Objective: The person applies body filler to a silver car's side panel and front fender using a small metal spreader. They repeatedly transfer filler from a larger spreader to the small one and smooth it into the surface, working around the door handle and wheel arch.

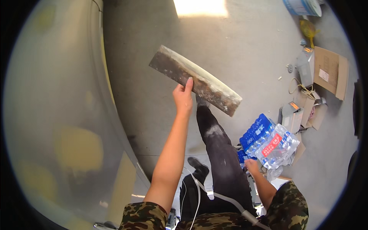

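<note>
My left hand is closed on the near long edge of a long, flat board, thumb on top. The board is tilted, brown and worn, with a pale cream crust along its far edge. It hangs over the floor, apart from the vehicle-like panel on the left, which is grey with yellowish patches. My right hand is low beside my leg, fingers curled. What it holds, if anything, is hidden. Just beyond it lie shrink-wrapped water bottles with blue and red printing.
Open cardboard boxes, grey cartons and a coiled cord lie along the right. A blue-white bucket and a yellow bag are at the far right. A white hose crosses my legs. Small scraps dot the concrete floor.
</note>
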A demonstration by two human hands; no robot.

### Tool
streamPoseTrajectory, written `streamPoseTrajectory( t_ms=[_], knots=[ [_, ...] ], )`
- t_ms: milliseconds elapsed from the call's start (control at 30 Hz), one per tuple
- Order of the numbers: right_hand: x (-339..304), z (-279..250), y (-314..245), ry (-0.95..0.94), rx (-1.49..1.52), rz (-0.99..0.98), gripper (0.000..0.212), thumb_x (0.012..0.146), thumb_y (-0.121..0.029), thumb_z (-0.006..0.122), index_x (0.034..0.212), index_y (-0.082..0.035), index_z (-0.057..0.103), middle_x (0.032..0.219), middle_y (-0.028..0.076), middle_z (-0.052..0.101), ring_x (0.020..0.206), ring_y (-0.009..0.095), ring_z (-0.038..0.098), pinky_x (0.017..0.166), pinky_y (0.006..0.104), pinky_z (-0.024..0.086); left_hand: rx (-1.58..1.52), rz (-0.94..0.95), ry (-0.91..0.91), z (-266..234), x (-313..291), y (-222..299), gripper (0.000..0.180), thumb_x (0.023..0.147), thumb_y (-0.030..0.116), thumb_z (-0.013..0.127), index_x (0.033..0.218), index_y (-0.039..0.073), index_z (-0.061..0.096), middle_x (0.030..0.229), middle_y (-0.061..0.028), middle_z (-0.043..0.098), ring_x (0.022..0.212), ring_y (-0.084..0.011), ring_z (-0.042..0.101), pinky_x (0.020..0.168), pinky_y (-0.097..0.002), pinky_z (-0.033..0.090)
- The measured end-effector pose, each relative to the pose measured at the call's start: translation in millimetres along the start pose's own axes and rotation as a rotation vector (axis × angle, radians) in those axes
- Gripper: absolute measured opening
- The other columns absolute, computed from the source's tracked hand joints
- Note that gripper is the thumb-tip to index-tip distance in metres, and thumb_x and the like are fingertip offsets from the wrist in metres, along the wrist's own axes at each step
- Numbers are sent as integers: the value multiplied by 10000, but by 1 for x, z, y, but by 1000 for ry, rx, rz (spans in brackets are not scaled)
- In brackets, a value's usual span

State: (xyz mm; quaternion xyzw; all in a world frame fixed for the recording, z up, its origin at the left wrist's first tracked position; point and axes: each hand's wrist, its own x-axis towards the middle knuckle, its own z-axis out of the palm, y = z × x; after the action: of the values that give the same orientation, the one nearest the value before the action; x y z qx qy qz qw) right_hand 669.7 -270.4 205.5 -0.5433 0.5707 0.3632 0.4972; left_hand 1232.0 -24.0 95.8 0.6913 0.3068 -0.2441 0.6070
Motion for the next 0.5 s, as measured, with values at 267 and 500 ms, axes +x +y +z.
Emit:
streamPoseTrajectory(
  t_ms=[267, 500],
  knots=[
    [-56, 76, 124, 112, -242, -483, 209, 1003, -114, 574, 952, -13, 750, 735, 84, 688, 580, 121, 615, 515, 302, 479, -531, 84, -259, -99, -249, 21, 313, 1061, 365, 640, 1156, 67, 654, 1095, -12, 713, 979, -145, 681, 889, -342, 553],
    [-101, 133, 148, 320, 345, -483, 167, 1029, -212, 651, 999, -50, 680, 732, -1, 630, 587, 69, 558, 504, 243, 430, -336, 486, -307, -210, -411, -18, 313, 1037, 356, 683, 1037, 43, 664, 779, 9, 640, 602, -96, 576, 547, -281, 481]
  ],
)
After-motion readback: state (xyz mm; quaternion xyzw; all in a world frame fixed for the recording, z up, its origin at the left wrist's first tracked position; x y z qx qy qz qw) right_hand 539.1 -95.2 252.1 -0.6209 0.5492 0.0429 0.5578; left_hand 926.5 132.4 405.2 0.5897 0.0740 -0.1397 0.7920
